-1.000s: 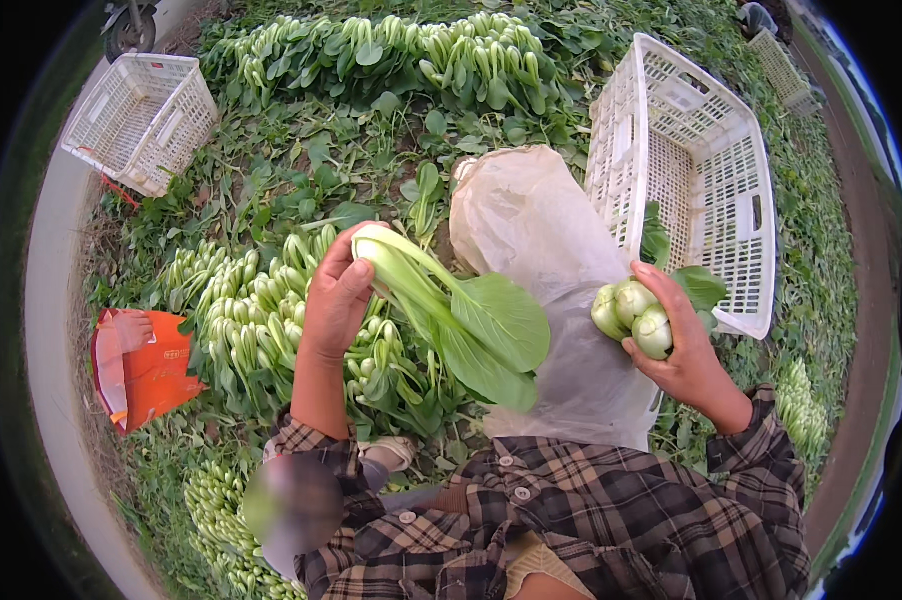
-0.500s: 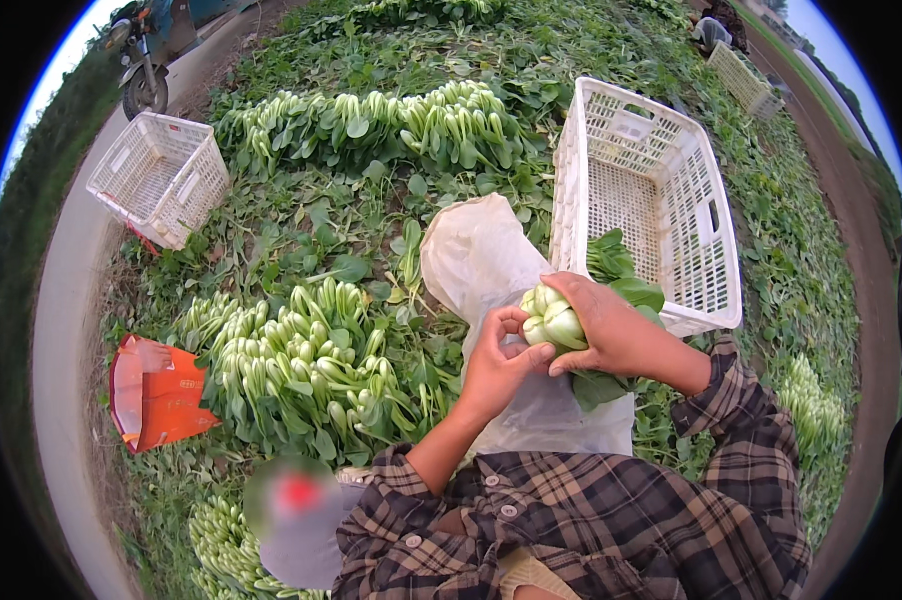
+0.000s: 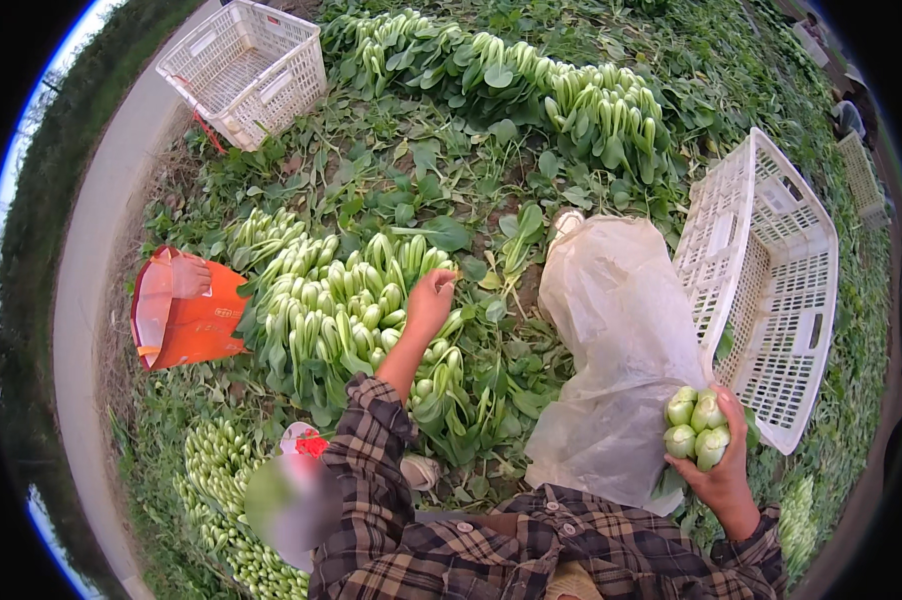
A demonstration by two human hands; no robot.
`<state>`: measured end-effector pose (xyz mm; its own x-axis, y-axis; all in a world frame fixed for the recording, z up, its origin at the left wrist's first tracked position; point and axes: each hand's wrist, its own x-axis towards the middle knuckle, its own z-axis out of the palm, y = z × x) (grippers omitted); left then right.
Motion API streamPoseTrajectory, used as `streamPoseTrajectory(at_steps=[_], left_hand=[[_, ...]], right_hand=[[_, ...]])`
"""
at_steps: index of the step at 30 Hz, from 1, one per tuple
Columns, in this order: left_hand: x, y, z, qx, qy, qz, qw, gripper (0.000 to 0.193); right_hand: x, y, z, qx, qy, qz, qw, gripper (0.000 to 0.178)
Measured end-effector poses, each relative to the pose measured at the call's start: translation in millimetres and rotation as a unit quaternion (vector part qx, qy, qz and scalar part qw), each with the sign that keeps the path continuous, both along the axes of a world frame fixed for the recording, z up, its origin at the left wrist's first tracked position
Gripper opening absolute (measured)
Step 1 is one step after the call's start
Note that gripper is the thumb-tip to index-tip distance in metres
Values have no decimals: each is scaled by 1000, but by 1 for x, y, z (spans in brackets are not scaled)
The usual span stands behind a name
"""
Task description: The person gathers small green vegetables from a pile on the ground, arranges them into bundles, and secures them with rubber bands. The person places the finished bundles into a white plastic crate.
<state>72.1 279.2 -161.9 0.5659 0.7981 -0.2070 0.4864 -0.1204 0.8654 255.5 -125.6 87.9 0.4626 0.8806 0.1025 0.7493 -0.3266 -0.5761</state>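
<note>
In my right hand (image 3: 726, 470), a bunch of bok choy (image 3: 696, 428) is gripped, its several pale green bases facing up. It is beside the white plastic crate (image 3: 766, 285), whose tall side wall leans toward me. My left hand (image 3: 431, 298) reaches over the right edge of a pile of bok choy (image 3: 341, 310). Its fingers are drawn together, and a small yellowish bit shows at their tips; what they hold, if anything, is too small to name. A whitish plastic sheet (image 3: 621, 330) covers my leg, with a shoe tip at its far end.
Another white crate (image 3: 246, 75) stands at the far left beside a pale path (image 3: 101, 250). A long row of bok choy (image 3: 531, 85) lies beyond. An orange bag (image 3: 206, 315) sits left of the pile. More bok choy (image 3: 241, 510) lies at lower left, beside a person with a blurred head.
My hands, together round the bok choy before, have parted. The right has carried the bunch toward the near right; the left has moved left to the pile. The view has turned.
</note>
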Motion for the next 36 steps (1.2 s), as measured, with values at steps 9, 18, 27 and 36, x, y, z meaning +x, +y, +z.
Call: streamPoseTrajectory(at_steps=[9,18,27,36], left_hand=[[58,107,-109,209,300,-199,909,27],[44,103,-89,169,359,-344,851,49],[-48,93,10,158,95,-145,972,50],[-5,-70,196,-247,-238,-197,919,53]], right_hand=[[-3,-14,-12,-26,11,-14,1000,106],[-3,-1,-11,-14,23,-18,999,105],[5,-7,-25,69,25,-43,996,106],[7,-25,-22,68,-18,-61,996,95]])
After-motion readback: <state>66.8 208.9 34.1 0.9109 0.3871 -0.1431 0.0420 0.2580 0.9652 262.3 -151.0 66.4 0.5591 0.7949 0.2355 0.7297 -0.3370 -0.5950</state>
